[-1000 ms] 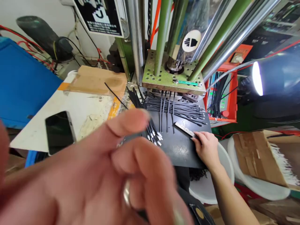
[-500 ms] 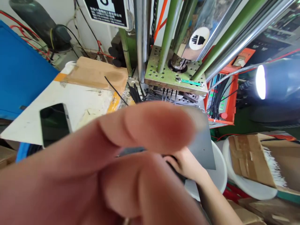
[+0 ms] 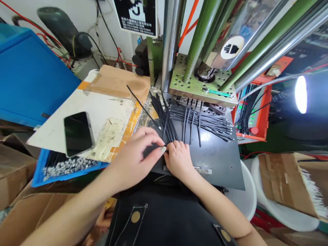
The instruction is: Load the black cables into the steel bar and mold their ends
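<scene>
Slim black plastic-looking strips (image 3: pixel 162 113), six-o'clock end
Left hand (image 3: pixel 138 156) near-pinched, right hand (image 3: pixel 179 159) curled, holds unclear; paired likely for control.

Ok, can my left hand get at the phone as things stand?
Most likely yes: the phone lies uncovered on the white board, left of your left hand, and nothing upright seems to stand between. The hand would just need to come away from the right hand and black strips.

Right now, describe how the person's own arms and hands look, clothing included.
The left hand and right hand wear no visible gloves, and no sleeves show on the forearms. Between them, black clothing shows pale stitching and round brass-coloured studs.
</scene>
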The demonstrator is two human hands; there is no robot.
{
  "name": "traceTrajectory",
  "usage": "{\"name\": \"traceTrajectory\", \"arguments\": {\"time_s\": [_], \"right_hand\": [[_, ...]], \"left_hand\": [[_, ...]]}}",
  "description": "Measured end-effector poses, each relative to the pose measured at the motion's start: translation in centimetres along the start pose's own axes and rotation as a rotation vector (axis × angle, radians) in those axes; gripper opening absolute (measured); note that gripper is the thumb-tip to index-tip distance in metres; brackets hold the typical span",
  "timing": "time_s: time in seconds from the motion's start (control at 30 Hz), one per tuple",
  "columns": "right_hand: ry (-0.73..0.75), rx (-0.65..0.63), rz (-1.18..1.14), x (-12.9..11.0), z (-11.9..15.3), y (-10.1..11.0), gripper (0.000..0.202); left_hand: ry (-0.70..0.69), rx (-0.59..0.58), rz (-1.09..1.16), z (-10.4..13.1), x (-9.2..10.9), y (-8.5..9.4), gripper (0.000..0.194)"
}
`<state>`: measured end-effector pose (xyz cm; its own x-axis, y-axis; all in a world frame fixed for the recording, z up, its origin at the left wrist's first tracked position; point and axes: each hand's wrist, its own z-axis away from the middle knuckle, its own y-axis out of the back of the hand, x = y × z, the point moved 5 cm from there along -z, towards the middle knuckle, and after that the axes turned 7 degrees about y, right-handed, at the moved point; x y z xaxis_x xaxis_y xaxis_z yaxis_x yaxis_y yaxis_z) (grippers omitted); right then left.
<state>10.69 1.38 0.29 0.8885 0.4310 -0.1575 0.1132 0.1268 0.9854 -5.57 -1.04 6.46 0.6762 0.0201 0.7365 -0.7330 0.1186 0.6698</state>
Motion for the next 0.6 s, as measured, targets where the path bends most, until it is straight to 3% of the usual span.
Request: {"name": "traceTrajectory", "arguments": {"time_s": [0.07, 0.13, 0.2, 0.3, 0.4, 0.47, 0.53, 0.6], "right_hand": [[-0.021, 0.003, 0.002, 0.0, -0.1, -0.1, 0.013], [-0.043, -0.001, 0.006, 0.0, -0.4, -0.1, 0.013], [-0.052, -0.009, 0.007, -0.1, -0.5, 0.2, 0.013], [-0.035, -0.003, 0.038, 0.2, 0.0, 1.7, 0.011], [0.008, 0.011, 0.15, 3.0, 2.0, 3.4, 0.018], [-0.005, 0.001, 0.24, 7.0, 4.4, 4.1, 0.023], [-0.103, 0.006, 0.317, 12.5, 7.5, 5.0, 0.025], [-0.263, 0.113, 0.351, 17.6, 11.4, 7.0, 0.024]], "left_hand": [[-0.07, 0.01, -0.21, -2.4, -1.0, -3.7, 0.021], [-0.052, 0.041, -0.365, -3.6, -2.4, -6.3, 0.02], [-0.039, 0.033, -0.424, -3.8, -3.1, -7.8, 0.016], [-0.071, -0.033, -0.411, -3.4, -2.6, -8.1, 0.011], [-0.014, -0.155, -0.381, -2.5, -3.1, -6.4, 0.014], [0.007, -0.203, -0.412, -1.6, -4.9, -3.8, 0.022], [-0.035, -0.144, -0.473, -0.7, -7.1, 0.0, 0.033], [-0.067, 0.039, -0.483, -0.1, -9.1, 4.1, 0.031]]}}
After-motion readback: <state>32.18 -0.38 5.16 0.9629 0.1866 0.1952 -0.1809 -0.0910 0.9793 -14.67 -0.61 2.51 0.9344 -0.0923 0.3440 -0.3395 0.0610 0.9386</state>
